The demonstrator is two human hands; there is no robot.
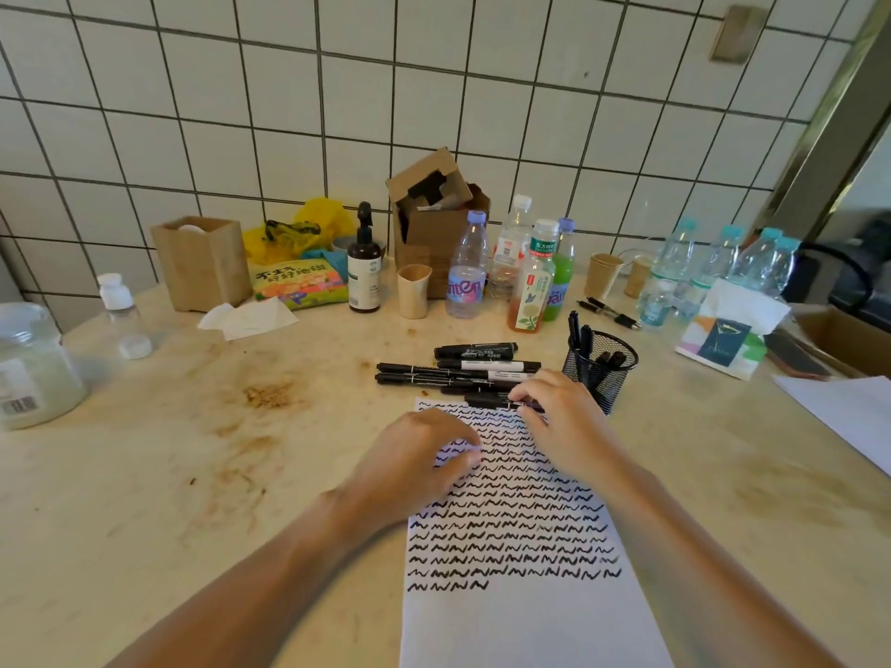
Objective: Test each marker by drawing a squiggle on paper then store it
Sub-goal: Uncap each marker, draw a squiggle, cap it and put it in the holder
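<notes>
A white sheet of paper (520,614) covered with rows of black squiggles lies in front of me on the counter. Just beyond its top edge lie several black markers (463,368) in a loose pile. My right hand (561,417) reaches over the paper's top edge, its fingertips pinching the nearest black marker (487,401). My left hand (417,455) rests on the paper's upper left part with fingers curled loosely, holding nothing. A black mesh pen cup (600,373) with a few markers in it stands right of the pile.
Bottles (467,267), paper cups (413,290), a cardboard box (434,219) and a pump bottle (364,267) line the tiled wall. A glass jar (33,364) stands at far left. More water bottles (723,262), a tissue pack (730,330) and another sheet (848,417) are on the right.
</notes>
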